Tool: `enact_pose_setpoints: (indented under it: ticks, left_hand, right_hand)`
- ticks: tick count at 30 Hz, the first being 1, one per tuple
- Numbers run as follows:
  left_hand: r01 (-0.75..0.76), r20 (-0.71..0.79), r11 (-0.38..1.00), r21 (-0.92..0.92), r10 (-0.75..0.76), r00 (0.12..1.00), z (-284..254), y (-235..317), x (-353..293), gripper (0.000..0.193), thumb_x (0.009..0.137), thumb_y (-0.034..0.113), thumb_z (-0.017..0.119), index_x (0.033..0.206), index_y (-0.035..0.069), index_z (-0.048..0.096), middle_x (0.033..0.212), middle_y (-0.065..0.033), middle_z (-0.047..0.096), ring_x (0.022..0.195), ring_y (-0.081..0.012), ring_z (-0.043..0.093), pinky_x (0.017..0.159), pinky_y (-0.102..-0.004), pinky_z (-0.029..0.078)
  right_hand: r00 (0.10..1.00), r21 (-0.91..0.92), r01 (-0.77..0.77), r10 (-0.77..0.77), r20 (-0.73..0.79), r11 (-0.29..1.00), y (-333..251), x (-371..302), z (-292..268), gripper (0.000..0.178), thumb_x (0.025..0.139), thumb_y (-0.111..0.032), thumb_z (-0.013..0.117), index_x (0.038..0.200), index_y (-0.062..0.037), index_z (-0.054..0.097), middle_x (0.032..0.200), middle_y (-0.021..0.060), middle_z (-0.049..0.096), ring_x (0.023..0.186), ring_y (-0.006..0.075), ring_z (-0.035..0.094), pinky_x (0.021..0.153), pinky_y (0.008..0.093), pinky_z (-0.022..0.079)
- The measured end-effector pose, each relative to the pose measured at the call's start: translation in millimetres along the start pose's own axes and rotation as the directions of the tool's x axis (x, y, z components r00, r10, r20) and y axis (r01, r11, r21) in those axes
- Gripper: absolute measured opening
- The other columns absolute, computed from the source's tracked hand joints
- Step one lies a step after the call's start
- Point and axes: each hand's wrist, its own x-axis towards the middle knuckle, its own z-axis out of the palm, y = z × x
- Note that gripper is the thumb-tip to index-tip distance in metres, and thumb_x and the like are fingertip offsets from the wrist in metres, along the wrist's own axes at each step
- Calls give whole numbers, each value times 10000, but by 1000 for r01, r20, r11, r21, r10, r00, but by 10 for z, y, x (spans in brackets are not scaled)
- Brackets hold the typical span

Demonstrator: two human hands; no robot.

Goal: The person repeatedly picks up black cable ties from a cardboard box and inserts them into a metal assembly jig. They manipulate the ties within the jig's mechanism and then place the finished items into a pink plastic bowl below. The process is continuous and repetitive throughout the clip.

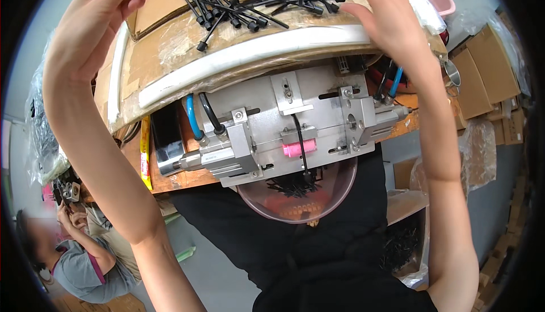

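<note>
My left hand (110,14) is raised at the upper left, its fingers loosely curled and apart, partly cut off by the top edge; nothing shows in it. At the pile's right end, my right hand (383,14) has thumb and forefinger apart around the knobbed tip of a black rod, not visibly gripping it. The pile of thin black plastic rods (244,5) with knobbed ends lies on a cardboard-covered shelf (170,57). Below is a metal fixture (267,102) with two pneumatic cylinders. One black rod (301,136) lies across its pink block (295,148).
A translucent bowl (255,207) with black pieces sits under the fixture's front edge. White foam edging (250,57) lines the shelf. A phone (167,136) and yellow packet (145,153) lie left. A box of black pieces (400,249) stands lower right. Another person (93,261) sits lower left.
</note>
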Motion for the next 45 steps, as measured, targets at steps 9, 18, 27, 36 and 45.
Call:
enact_pose_setpoints:
  ticks: [9, 18, 27, 36, 45]
  left_hand:
    - [-129, -121, 971, 199, 155, 980, 11, -363, -314, 271, 952, 257, 643, 1144, 67, 655, 1038, -3, 636, 977, -68, 550, 960, -249, 411]
    - [-148, -233, 829, 539, 315, 920, 1496, -241, -1446, 724, 699, -67, 747, 1379, 22, 517, 931, -41, 574, 783, -124, 487, 708, -247, 437]
    - [-120, 12, 628, 768, 173, 985, 2467, -594, -2065, 596, 783, 20, 608, 1353, -86, 470, 913, -86, 514, 779, -195, 502, 706, -297, 440]
    - [-62, 1, 690, 721, 88, 996, 2467, -615, -2115, 626, 778, -7, 619, 1371, -91, 438, 982, -100, 525, 821, -227, 515, 775, -340, 472]
    - [25, -92, 841, 541, 29, 995, 2178, -266, -2229, 724, 719, 10, 753, 1381, -50, 468, 1042, -125, 532, 881, -252, 524, 765, -359, 455]
  right_hand:
    - [859, 597, -486, 223, 460, 638, 164, 928, -32, 168, 852, -129, 701, 971, -12, 717, 832, 91, 704, 748, 155, 633, 690, 292, 534]
    - [868, 956, -222, 486, 103, 193, 248, 733, -309, 307, 915, -73, 595, 1150, 123, 562, 769, 115, 618, 687, 125, 590, 621, 146, 507]
    - [892, 974, -120, 451, 22, 190, -294, -3, -521, 263, 979, -207, 572, 1134, 5, 585, 847, 82, 651, 692, 100, 590, 608, 186, 496]
    - [920, 757, -312, 381, 90, 575, -1034, -1086, -491, 459, 789, -3, 694, 1225, 63, 568, 1028, 149, 669, 718, 170, 595, 615, 276, 485]
    - [951, 674, -305, 174, 256, 673, -1826, -1457, -148, 677, 693, 86, 728, 1327, 103, 492, 901, 124, 636, 638, 202, 564, 577, 338, 493]
